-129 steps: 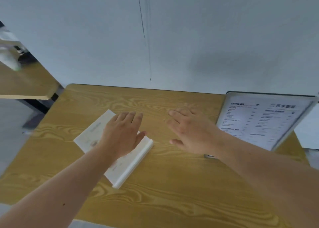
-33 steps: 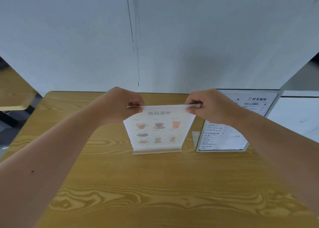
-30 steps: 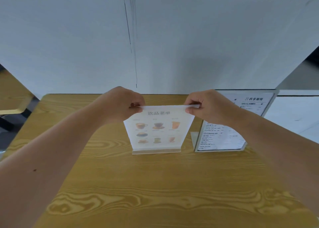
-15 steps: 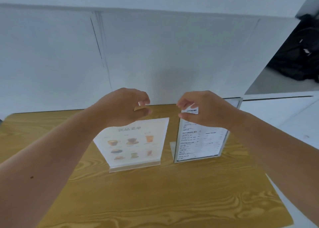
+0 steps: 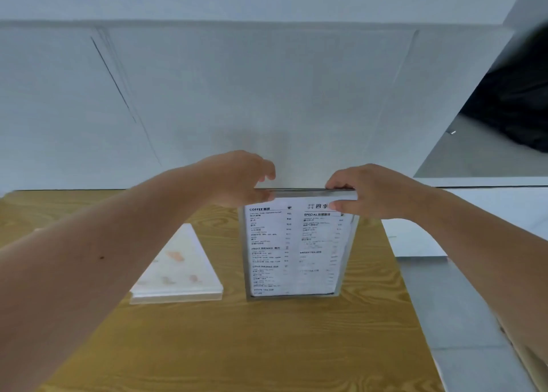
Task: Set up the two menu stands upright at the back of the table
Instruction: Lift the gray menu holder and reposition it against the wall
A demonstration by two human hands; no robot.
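At table's (image 5: 267,347) back-right we pinch the text menu stand (image 5: 296,252) by its top edge, left hand (image 5: 237,178) & right hand (image 5: 364,193) at either corner. Drinks menu stand (image 5: 178,267) sits just left, upright. Second stand's placement underway; next prob. square it w/ the wall, then let go.

left hand (image 5: 237,178): bare, no glove, ring or watch | left forearm: bare along its whole visible length, no sleeve, one small dark mole on the upper side | right hand (image 5: 370,193): bare, no glove, ring or watch | right forearm: bare to the frame edge, no sleeve visible
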